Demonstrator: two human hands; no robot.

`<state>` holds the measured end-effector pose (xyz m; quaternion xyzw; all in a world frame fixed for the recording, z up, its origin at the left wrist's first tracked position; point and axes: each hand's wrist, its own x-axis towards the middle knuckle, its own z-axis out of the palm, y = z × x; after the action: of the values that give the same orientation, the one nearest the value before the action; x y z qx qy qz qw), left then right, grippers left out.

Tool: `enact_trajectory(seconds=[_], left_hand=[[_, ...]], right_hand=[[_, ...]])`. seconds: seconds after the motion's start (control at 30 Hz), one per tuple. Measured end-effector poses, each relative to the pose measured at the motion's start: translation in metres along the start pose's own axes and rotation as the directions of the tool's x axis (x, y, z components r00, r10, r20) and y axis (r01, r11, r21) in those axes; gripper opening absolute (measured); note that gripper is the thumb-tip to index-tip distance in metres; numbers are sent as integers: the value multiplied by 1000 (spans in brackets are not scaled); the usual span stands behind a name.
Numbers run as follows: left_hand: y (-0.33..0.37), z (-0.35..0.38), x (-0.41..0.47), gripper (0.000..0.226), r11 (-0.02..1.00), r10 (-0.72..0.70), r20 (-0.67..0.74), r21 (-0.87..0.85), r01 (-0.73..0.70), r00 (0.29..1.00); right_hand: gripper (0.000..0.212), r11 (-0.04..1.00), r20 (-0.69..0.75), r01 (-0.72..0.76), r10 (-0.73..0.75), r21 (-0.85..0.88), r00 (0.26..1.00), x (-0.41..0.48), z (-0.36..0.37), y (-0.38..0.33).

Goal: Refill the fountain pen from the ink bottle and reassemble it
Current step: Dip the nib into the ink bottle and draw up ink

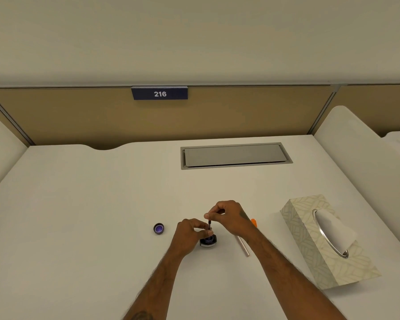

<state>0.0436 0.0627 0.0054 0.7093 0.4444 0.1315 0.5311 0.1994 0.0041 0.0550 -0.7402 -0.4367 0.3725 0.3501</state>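
Note:
A small dark ink bottle stands uncapped on the white desk. The pen's thin dark converter section stands upright with its lower end in the bottle's mouth. My right hand pinches the top of that section from above. My left hand grips its lower part just over the bottle, fingers touching the rim. The bottle's cap lies upside down to the left, purple inside. The metallic pen barrel lies on the desk to the right, partly under my right forearm. An orange piece shows behind my right wrist.
A patterned tissue box lies at the right. A grey cable hatch is set into the desk further back. A beige partition with a "216" sign closes the far side.

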Motion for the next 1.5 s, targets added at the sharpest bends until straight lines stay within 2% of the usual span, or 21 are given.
enact_trajectory(seconds=[0.17, 0.43, 0.6, 1.2, 1.37, 1.5], left_hand=[[1, 0, 1, 23, 1000, -5, 4, 2, 5, 1000], [0, -1, 1, 21, 1000, 6, -7, -9, -7, 1000], [0, -1, 1, 20, 1000, 12, -5, -7, -12, 1000], [1, 0, 1, 21, 1000, 15, 2, 11, -15, 1000], [1, -1, 1, 21, 1000, 17, -9, 8, -17, 1000], [0, -2, 1, 20, 1000, 24, -10, 8, -24, 1000]], right_hand=[[31, 1000, -45, -4, 2, -30, 999, 3, 3, 0], [22, 999, 44, 39, -40, 33, 998, -3, -4, -3], [18, 999, 61, 53, -53, 0, 997, -5, -6, -2], [18, 1000, -38, -13, 14, 24, 999, 1, 1, -1], [25, 996, 20, 13, -15, 83, 1000, -1, -2, 1], [22, 996, 73, 33, -39, 77, 997, -4, -7, -1]])
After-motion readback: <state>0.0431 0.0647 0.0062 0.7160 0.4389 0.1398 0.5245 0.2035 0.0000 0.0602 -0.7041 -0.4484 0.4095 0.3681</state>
